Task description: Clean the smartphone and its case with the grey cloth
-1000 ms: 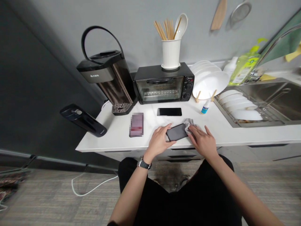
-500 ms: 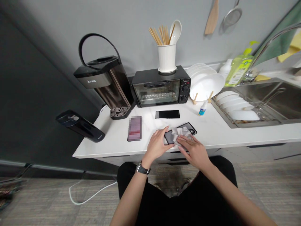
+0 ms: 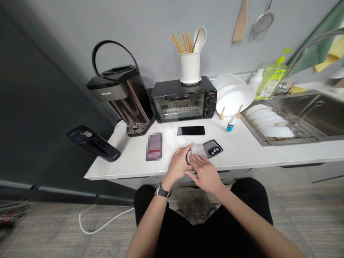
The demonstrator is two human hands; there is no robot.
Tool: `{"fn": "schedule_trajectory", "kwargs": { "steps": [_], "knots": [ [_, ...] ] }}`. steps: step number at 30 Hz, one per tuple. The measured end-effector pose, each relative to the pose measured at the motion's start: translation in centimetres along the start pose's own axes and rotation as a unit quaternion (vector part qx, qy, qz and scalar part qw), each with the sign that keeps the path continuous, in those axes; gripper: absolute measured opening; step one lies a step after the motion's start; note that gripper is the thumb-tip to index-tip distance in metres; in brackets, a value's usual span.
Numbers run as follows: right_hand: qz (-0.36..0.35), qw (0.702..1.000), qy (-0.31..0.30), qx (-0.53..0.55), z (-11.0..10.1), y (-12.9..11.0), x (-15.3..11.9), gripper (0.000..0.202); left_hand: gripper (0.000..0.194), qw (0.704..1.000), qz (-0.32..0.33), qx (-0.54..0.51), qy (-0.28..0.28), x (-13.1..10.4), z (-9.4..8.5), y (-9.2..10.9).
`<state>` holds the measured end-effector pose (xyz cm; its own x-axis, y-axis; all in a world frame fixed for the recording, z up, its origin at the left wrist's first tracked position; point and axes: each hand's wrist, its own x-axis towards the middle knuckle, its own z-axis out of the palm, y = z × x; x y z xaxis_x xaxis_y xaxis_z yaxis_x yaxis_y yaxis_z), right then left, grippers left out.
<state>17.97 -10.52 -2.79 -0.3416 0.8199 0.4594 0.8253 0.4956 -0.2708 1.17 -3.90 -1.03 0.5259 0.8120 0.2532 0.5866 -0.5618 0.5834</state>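
A grey phone case (image 3: 209, 146) with a black rim and several camera holes lies slantwise near the counter's front edge. My left hand (image 3: 177, 164) grips its left end between thumb and fingers, wearing a watch at the wrist. Under the fingers of my right hand (image 3: 204, 173), a crumpled white tissue (image 3: 199, 149) is pressed against the case's left half. That part of the case is covered by tissue and fingers. Just behind lies a black phone (image 3: 191, 130), flat. A small spray bottle (image 3: 230, 124) with a blue label stands to the right.
Left on the white counter (image 3: 129, 157) are a blurred-out purple item (image 3: 154, 147), a dark flask (image 3: 92, 143) and a water dispenser (image 3: 129, 96). Behind stands a toaster oven (image 3: 182, 100) bearing a utensil holder (image 3: 190, 66). Plates (image 3: 236, 98) and a sink (image 3: 309, 107) are at right.
My right hand has slid left along the case with the tissue, toward my left hand. More of the case's right end, with the camera holes, now shows. My left hand stays put.
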Motion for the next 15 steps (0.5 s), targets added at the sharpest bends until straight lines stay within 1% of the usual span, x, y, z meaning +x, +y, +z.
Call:
{"fn": "schedule_trajectory", "kwargs": {
  "steps": [2,4,6,8,9,10,12,15],
  "knots": [
    [-0.003,1.0,-0.009,0.009,-0.8,0.7,-1.2,0.043,0.088,1.0,-0.005,-0.004,0.007,0.0,0.0,0.0],
    [0.006,1.0,-0.01,-0.005,-2.1,2.9,-2.5,0.039,0.094,1.0,-0.004,-0.012,0.013,0.0,0.1,0.0],
    [0.036,0.998,0.008,-0.043,-3.2,5.5,-3.5,0.039,0.096,1.0,-0.005,-0.015,0.014,0.0,0.1,0.2],
    [0.067,0.994,0.03,-0.081,-3.8,7.6,-3.7,0.04,0.095,1.0,-0.006,-0.012,0.016,0.1,0.1,0.3],
    [0.078,0.992,0.038,-0.092,-3.8,8.2,-3.5,0.041,0.094,1.0,-0.006,-0.011,0.017,0.1,0.1,0.4],
    [0.086,0.991,0.043,-0.098,-3.6,8.3,-3.1,0.042,0.094,1.0,-0.005,-0.011,0.018,0.1,0.1,0.4],
    [0.086,0.991,0.048,-0.087,-2.5,7.2,-1.9,0.045,0.093,1.0,-0.003,-0.013,0.018,0.2,0.1,0.4],
    [0.046,0.998,0.038,-0.032,-0.4,3.2,-0.1,0.045,0.09,1.0,0.004,-0.019,0.001,0.1,0.0,-0.1]
  ]
}}
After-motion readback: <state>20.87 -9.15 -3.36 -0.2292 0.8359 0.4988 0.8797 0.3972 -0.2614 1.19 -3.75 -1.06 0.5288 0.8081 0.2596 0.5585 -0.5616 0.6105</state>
